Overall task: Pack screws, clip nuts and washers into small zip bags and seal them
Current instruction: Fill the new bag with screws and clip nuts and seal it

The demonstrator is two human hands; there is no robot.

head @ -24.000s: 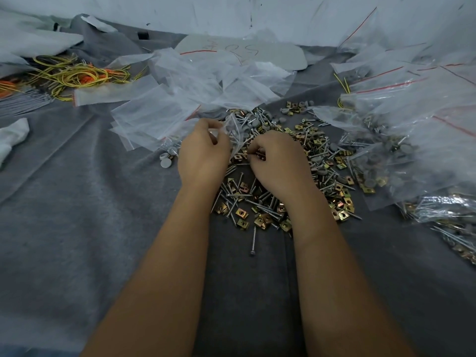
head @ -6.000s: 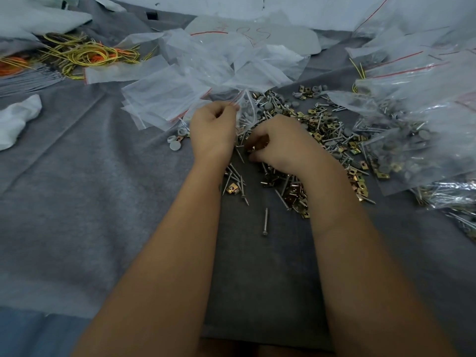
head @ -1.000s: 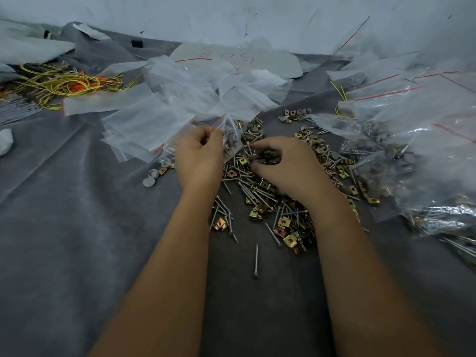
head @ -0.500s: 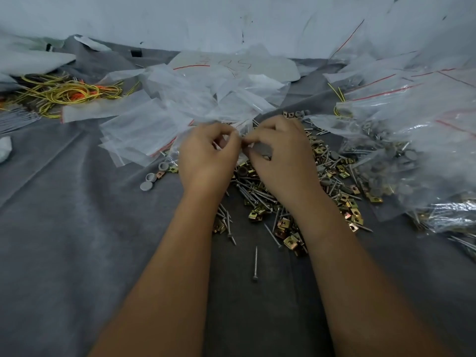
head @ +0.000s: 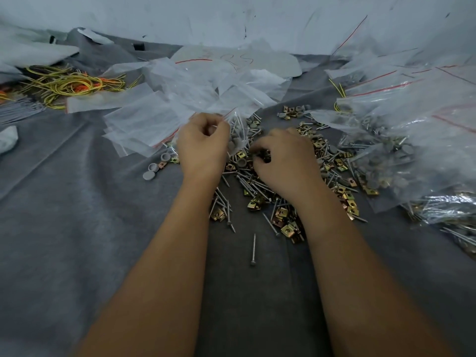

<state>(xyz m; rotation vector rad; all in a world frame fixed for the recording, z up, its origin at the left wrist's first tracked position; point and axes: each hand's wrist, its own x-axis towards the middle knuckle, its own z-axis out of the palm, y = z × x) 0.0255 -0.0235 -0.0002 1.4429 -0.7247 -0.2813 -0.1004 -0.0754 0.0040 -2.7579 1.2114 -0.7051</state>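
Note:
A loose heap of silver screws, brass clip nuts [head: 255, 204] and grey round washers lies on the grey cloth [head: 77, 228]. My left hand [head: 203, 145] pinches the top edge of a small clear zip bag [head: 238, 135] that holds screws and grey washers and hangs just above the heap. My right hand [head: 283, 161] rests on the heap to the right of the bag, fingers curled around several small dark parts it has gathered. One screw [head: 253, 249] lies alone, nearer to me.
Empty zip bags [head: 154, 117] are piled behind my left hand. Filled bags [head: 401, 140] with red seal lines are stacked at the right. Yellow and orange wires [head: 69, 83] lie at the back left. Three grey caps [head: 154, 167] sit left of the heap.
Half a second ago both hands met at the bag's mouth. My right hand has since dropped back onto the heap and closed on parts; my left still holds the bag.

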